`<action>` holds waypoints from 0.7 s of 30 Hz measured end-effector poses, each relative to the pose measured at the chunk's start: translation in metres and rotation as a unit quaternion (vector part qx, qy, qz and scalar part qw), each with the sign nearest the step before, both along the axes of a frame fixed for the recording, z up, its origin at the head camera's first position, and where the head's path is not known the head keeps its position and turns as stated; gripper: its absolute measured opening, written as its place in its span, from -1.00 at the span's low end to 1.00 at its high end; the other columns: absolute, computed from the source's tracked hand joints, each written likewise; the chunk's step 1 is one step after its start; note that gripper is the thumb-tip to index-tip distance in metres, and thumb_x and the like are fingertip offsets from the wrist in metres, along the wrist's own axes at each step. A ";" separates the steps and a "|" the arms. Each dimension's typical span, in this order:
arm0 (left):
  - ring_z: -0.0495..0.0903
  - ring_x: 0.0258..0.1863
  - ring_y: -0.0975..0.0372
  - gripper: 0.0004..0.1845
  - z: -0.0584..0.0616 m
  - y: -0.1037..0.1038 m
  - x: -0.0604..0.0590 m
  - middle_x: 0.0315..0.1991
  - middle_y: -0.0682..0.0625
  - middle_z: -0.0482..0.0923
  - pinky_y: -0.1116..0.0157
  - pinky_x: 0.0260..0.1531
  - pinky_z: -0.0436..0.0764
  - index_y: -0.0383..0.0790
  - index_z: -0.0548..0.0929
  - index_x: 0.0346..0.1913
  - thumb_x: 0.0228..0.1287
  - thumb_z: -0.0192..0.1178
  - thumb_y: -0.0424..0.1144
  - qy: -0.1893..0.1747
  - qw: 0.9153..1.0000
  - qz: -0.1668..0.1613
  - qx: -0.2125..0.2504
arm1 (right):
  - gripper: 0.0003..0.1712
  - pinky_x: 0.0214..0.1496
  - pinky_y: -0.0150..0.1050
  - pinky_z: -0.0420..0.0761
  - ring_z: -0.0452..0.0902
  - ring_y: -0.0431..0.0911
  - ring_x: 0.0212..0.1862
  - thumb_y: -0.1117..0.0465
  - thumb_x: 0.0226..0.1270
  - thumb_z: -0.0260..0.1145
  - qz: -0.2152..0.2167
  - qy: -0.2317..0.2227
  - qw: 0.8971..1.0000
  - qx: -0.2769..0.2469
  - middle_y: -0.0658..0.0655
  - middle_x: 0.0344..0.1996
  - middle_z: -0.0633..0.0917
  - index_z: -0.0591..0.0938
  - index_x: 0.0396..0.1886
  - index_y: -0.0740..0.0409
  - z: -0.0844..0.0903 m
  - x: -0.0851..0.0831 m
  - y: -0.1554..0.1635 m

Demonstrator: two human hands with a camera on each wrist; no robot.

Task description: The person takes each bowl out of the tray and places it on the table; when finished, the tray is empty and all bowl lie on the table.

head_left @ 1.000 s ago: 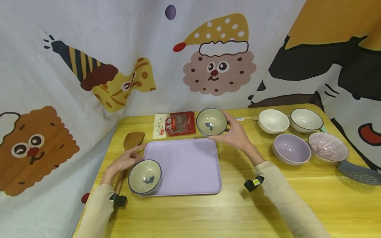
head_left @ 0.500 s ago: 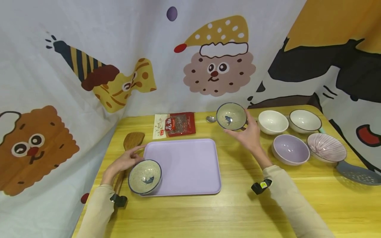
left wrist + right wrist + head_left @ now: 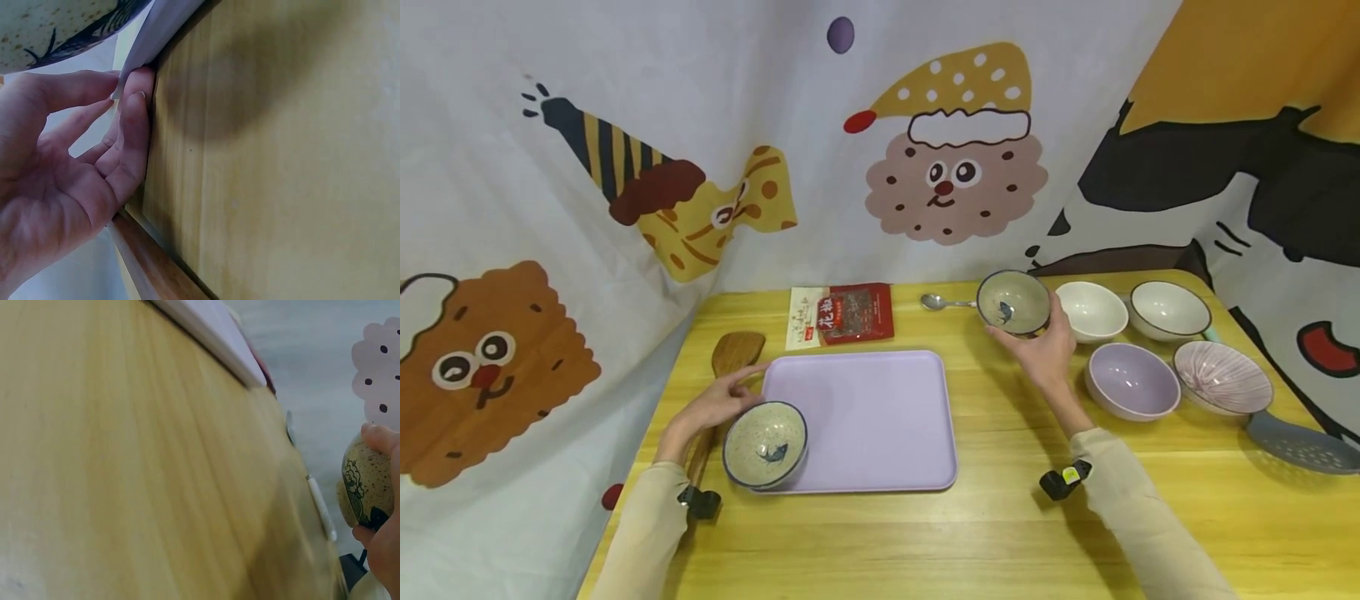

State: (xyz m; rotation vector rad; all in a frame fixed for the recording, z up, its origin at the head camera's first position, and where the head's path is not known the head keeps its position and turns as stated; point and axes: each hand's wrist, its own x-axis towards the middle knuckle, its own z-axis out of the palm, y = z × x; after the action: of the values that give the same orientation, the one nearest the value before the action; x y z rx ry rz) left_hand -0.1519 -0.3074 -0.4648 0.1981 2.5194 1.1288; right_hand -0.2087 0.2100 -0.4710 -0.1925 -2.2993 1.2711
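Observation:
My right hand [image 3: 1041, 346] grips a speckled, blue-rimmed bowl [image 3: 1015, 300] with a fish inside, thumb and fingers on opposite sides. In the right wrist view this bowl [image 3: 369, 481] appears off the table, its foot exposed. A matching fish bowl [image 3: 765, 446] sits on the left front part of a lilac tray [image 3: 880, 417]. Beside that bowl, my left hand [image 3: 718, 406] is at the tray's left edge. The left wrist view has its thumb and fingers [image 3: 134, 115] pinching the tray's rim [image 3: 153, 37].
A metal spoon [image 3: 943, 302] lies behind the held bowl, near a red spice packet [image 3: 853, 313]. At right stand a white bowl [image 3: 1093, 312], a dark-rimmed bowl [image 3: 1171, 310], a purple bowl [image 3: 1133, 382], a striped bowl [image 3: 1223, 377] and a grey skimmer [image 3: 1303, 442]. A wooden spatula [image 3: 737, 352] lies left.
My right hand has carried its bowl rightward from the tray's back corner to beside the white bowl, rising and then lowering. The spoon has come into sight. My left hand stays put.

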 end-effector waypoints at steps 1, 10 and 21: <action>0.54 -0.32 0.20 -0.30 0.000 0.000 0.000 -0.34 -0.08 0.64 0.27 -0.26 0.50 -0.23 0.20 0.57 0.46 0.19 -0.24 -0.001 1.000 0.001 -0.003 | 0.27 0.48 0.20 0.24 0.36 0.23 0.42 -0.01 -0.20 0.75 -0.001 -0.008 1.000 0.003 0.30 0.40 0.49 0.30 0.54 0.13 -0.002 0.000 0.001; 0.53 -0.33 0.20 -0.31 0.000 0.001 0.000 -0.34 -0.09 0.63 0.26 -0.28 0.50 -0.23 0.23 0.56 0.45 0.20 -0.23 0.006 1.000 -0.004 0.001 | 0.17 0.39 0.26 0.31 0.45 0.26 0.33 0.01 -0.24 0.76 -0.002 -0.011 1.000 0.019 0.33 0.29 0.58 0.41 0.44 0.14 -0.020 -0.004 0.007; 0.54 -0.31 0.20 -0.32 0.001 0.002 0.002 -0.32 -0.10 0.65 0.23 -0.24 0.50 -0.23 0.24 0.56 0.46 0.19 -0.23 0.006 1.000 0.002 -0.010 | 0.12 0.38 0.25 0.35 0.46 0.31 0.31 0.01 -0.26 0.77 0.001 -0.025 0.999 0.026 0.37 0.24 0.60 0.46 0.35 0.21 -0.024 -0.006 0.006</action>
State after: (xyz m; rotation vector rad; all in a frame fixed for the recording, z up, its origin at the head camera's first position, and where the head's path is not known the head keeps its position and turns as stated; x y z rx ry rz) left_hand -0.1501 -0.3056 -0.4634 0.1964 2.5421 1.1065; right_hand -0.2143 0.2158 -0.4948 -0.2058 -2.3727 1.2193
